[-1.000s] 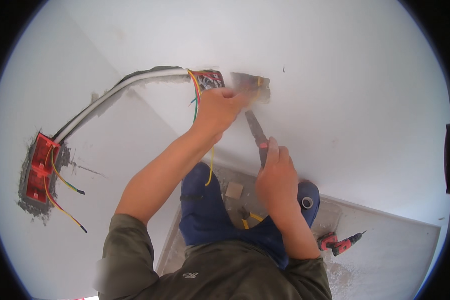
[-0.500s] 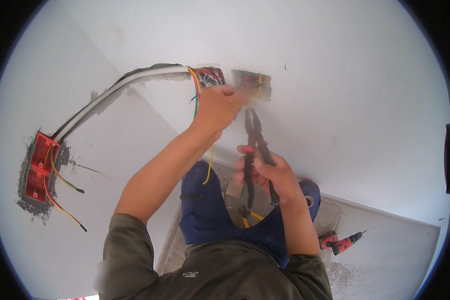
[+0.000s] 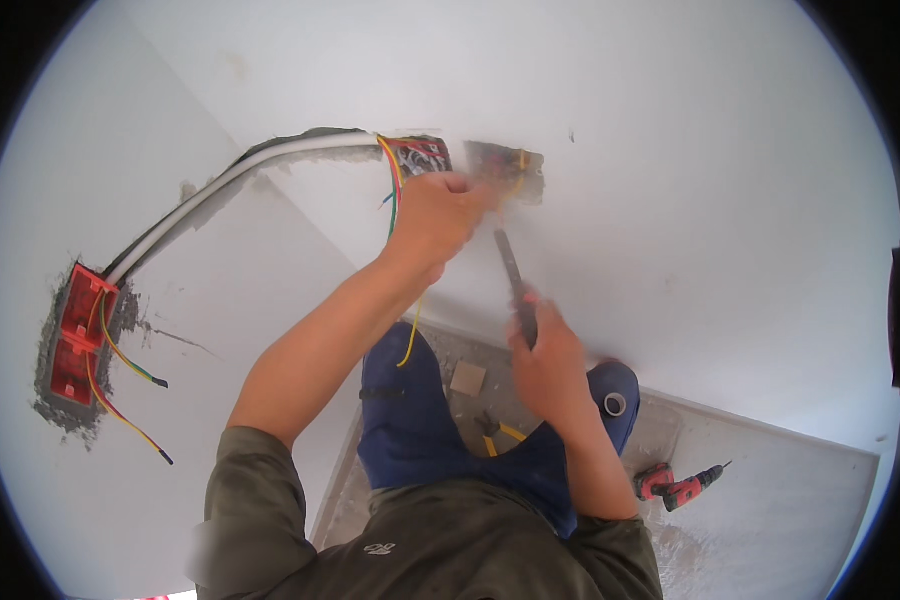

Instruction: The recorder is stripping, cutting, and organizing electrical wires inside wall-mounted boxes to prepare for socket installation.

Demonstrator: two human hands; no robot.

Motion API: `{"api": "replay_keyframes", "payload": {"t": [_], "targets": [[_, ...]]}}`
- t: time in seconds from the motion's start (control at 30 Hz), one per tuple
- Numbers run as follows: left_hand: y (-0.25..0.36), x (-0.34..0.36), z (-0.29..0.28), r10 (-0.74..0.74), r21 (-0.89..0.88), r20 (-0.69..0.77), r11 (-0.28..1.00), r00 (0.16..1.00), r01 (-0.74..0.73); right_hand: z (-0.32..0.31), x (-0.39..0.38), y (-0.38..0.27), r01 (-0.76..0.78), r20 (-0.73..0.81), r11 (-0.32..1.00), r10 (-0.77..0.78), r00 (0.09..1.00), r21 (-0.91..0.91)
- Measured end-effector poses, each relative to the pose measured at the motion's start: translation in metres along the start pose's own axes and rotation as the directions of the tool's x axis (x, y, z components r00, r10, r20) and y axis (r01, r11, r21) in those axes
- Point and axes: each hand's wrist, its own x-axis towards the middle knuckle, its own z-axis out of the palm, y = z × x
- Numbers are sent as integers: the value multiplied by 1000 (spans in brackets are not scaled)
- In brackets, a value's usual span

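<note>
My left hand (image 3: 435, 225) is closed in a pinch beside a recessed wall box (image 3: 422, 150) with red, yellow, green and blue wires; its fingertips are blurred, so what they hold is unclear. A yellow wire (image 3: 406, 350) hangs below it. My right hand (image 3: 550, 360) grips dark pliers (image 3: 513, 270), seen edge-on, their tip just below the left fingertips. A rough cutout (image 3: 520, 180) lies to the right of the box. A white conduit (image 3: 195, 195) curves from that box down-left to a red double box (image 3: 82, 330) with loose wires.
My legs (image 3: 395, 400) are bent below my hands. A red and black drill (image 3: 685, 487) lies at lower right. A small square piece (image 3: 468, 378) and a yellow-handled tool (image 3: 500, 435) are on the floor between my knees. A grey ring (image 3: 615, 405) sits by my right knee.
Half a second ago the pliers faced the camera with both handles showing; my right hand has since turned them edge-on again, as they were a second ago. My left hand has barely moved.
</note>
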Motion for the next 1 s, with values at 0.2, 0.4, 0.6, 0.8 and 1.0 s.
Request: {"api": "replay_keyframes", "payload": {"t": [0.2, 0.4, 0.6, 0.8, 1.0], "targets": [[-1, 0, -3, -14, 16, 0, 1000, 1000, 14, -10, 7, 1, -566, 574, 103, -87, 814, 818], [0, -1, 1, -11, -20, -8, 1000, 1000, 11, -12, 12, 7, -620, 626, 93, -74, 776, 779], [0, -2, 2, 1, -3, -22, 1000, 1000, -1, -7, 4, -5, 24, 36, 993, -20, 999, -117], [0, -2, 0, -18, 24, -15, 1000, 1000, 19, -13, 4, -10, -118, 161, 984, 96, 982, 133], [2, -6, 3, 7, 35, -6, 999, 1000, -7, -10, 4, 10, -379, 457, 534, -16, 889, 756]]}}
